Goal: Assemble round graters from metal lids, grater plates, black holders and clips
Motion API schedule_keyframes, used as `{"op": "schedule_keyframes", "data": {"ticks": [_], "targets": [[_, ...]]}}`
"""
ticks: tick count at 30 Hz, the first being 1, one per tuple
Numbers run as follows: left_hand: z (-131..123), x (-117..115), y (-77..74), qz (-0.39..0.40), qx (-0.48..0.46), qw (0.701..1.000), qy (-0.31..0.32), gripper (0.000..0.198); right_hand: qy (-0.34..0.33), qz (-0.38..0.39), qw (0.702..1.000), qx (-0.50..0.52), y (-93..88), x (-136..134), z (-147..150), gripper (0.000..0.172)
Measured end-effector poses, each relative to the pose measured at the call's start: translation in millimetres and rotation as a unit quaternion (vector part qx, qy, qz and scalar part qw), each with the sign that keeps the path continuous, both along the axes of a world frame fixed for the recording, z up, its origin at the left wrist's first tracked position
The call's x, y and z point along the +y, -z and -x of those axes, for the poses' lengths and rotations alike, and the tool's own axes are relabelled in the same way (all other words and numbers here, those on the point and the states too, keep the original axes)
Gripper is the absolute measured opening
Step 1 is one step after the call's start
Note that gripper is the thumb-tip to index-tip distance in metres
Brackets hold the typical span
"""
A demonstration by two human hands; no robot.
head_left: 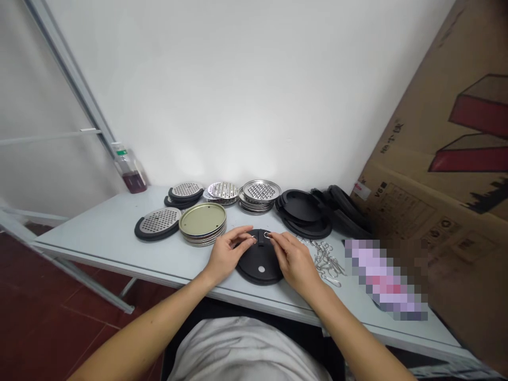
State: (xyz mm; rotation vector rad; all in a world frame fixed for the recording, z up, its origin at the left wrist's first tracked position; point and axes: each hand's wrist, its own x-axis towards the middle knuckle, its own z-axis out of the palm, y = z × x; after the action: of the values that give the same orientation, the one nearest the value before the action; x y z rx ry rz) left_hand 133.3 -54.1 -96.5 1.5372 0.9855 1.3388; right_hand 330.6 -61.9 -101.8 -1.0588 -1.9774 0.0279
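2 hands, left (pixel 228 255) and right (pixel 294 259), half-hide a black disc (pixel 260 270).

Two hands, the left hand (pixel 228 256) and the right hand (pixel 296 259), sit at lower center over one black round disc (pixel 260 270) and one wire hook (pixel 267 235). Upper center holds three stacks of perforated grater plates (pixel 222 190), one stack of gold-toned metal discs (pixel 202 219), and two stacks of black rubber frames (pixel 304 209). Left of center lies one framed grater (pixel 159 222); right of center, one heap of wire hooks (pixel 325 259).

Folding table (pixel 99 233) | grater plates (pixel 260 191) | tin lids (pixel 202 219) | black frames (pixel 301 206) | wire clips (pixel 327 259)
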Motion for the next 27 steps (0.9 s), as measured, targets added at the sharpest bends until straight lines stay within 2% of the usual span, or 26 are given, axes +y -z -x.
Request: {"op": "schedule_keyframes", "data": {"ticks": [3,8,21,27], "targets": [[-0.4,-0.3,0.2,-0.013,0.025,1.000,-0.008,0.028,0.000,0.025,1.000,-0.007,0.9,-1.9,2.6,0.023],[0.4,-1.2,2.4,-0.102,0.110,0.988,-0.040,0.014,-0.004,0.049,0.999,-0.024,0.7,-4.2,7.7,0.024],[-1.6,-5.4,0.4,-0.177,0.145,0.973,-0.011,0.016,-0.037,0.123,0.992,-0.005,-5.4,-7.7,7.9,0.025],[-1.7,-6.1,0.5,-0.215,0.129,0.968,-0.006,0.015,-0.043,0.130,0.991,0.004,-8.2,-8.8,6.2,0.027]]}}
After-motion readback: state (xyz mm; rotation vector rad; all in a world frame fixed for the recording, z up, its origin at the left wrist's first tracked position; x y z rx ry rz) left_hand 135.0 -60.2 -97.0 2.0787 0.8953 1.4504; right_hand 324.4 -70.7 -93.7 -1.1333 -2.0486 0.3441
